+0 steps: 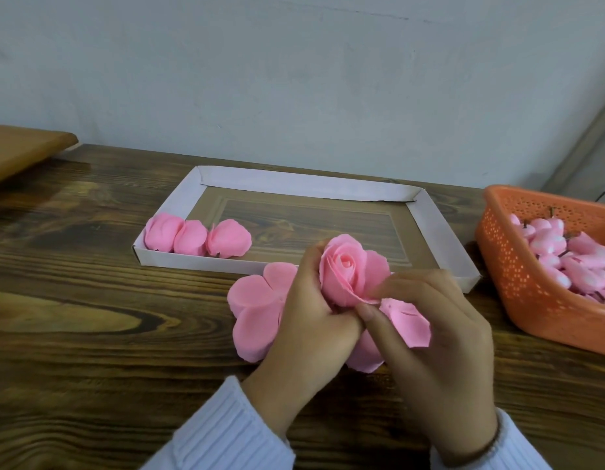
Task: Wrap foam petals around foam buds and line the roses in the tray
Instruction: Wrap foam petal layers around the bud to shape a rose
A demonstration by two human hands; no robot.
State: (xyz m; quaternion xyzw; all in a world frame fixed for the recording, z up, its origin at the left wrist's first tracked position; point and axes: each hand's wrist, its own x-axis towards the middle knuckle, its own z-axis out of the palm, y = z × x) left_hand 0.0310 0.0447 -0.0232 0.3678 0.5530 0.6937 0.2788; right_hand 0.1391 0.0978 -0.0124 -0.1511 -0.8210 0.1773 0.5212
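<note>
Now I am mid-wrap, my left hand [304,320] gripping the rose [345,264] while my right hand [430,337] pinches an outer petal [345,290] that, I judge, next needs pressing snug.

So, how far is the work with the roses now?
Done: three roses lie side by side at the left end of the tray. In hand: the left hand grips a fourth rose while the right hand pinches its outer petal. Left: most of the tray is unfilled, and petals on the table and buds in the basket wait.
</note>
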